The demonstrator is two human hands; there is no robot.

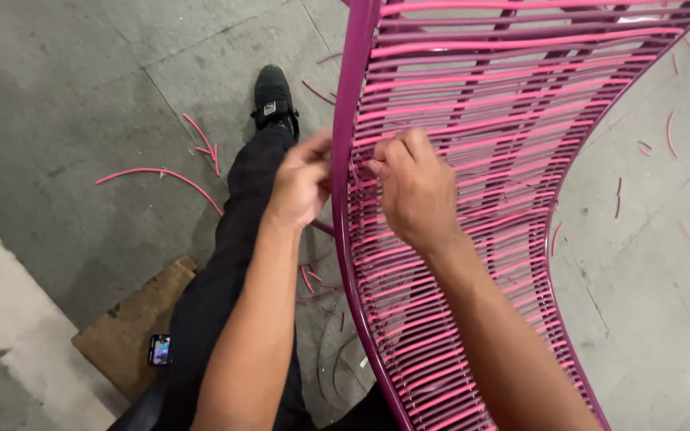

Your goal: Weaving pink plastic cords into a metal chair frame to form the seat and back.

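Both hands pinch pink cord at the magenta chair frame (350, 120) before me: my left hand (301, 185) outside the rail, my right hand (413, 190) on the woven cords (473, 144). Cord scraps (165, 175) litter the floor (65, 96).

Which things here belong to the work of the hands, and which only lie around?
In the work:
left hand
right hand
purple chair frame
pink cords woven across it

Lying around:
cut pink cord pieces on the concrete floor
small phone
brown board
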